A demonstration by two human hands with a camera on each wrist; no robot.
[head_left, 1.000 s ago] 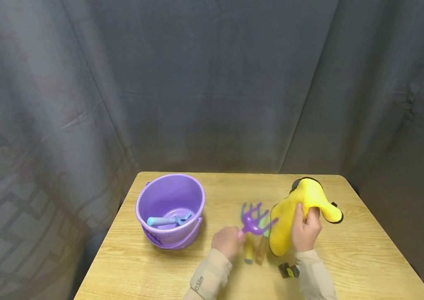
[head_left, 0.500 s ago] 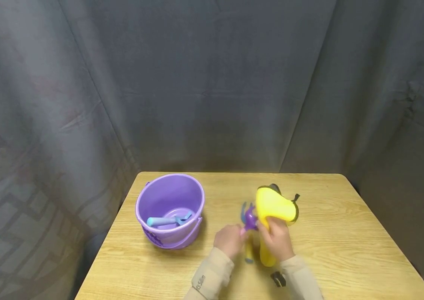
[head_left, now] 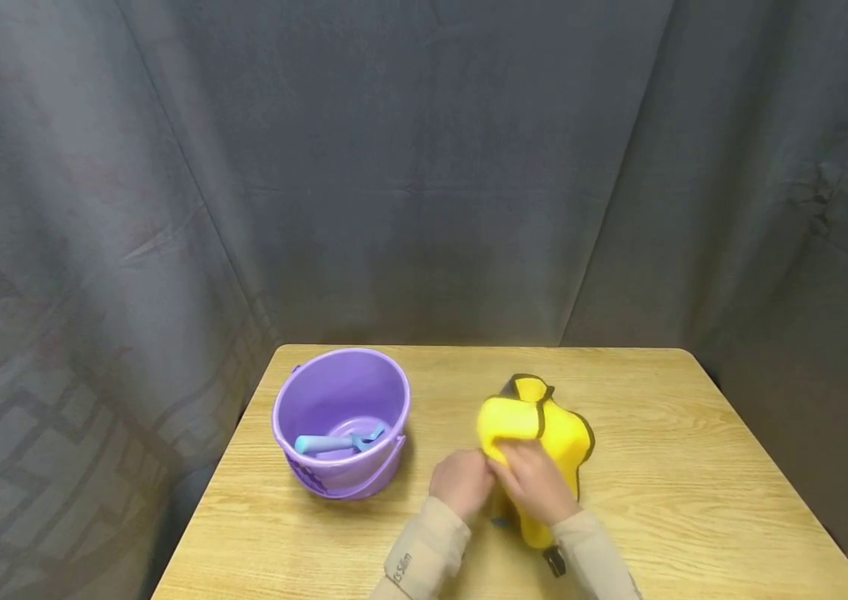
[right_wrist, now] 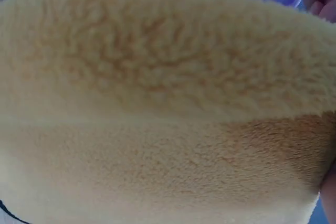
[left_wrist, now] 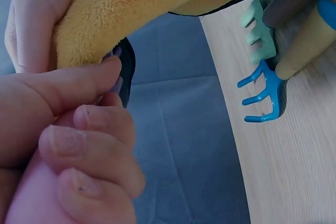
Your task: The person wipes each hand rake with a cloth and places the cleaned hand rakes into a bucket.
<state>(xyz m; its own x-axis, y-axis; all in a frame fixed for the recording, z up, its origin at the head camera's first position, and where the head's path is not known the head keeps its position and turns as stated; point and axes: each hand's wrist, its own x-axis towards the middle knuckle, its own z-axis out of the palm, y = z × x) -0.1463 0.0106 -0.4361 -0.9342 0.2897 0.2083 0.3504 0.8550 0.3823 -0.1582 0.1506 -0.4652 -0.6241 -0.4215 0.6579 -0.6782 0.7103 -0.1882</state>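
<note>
My left hand (head_left: pixel 461 483) grips the pink handle (left_wrist: pixel 32 195) of a small purple hand rake. Only slivers of its purple head show in the left wrist view, under the fuzzy yellow cloth (head_left: pixel 565 437) with dark edging. With my right hand (head_left: pixel 539 485) I hold that cloth, folded over the rake's head close to my left fingers. The cloth fills most of the right wrist view. On the table, a blue hand rake (left_wrist: pixel 272 94) with a tan handle lies beside a green rake (left_wrist: pixel 262 34) with a brown handle; the cloth and hands mostly cover them in the head view.
A purple bucket (head_left: pixel 341 387) stands at the left of the wooden table (head_left: pixel 694 500), with a light-blue hand tool (head_left: pixel 328 443) inside. A dark strap end (head_left: pixel 555 561) hangs near my right sleeve. Grey curtains (head_left: pixel 424 167) surround the table.
My right hand has carried the yellow cloth leftward and folded it over the purple rake's head, hiding it in the head view. My left hand has stayed nearly in place, holding the handle.
</note>
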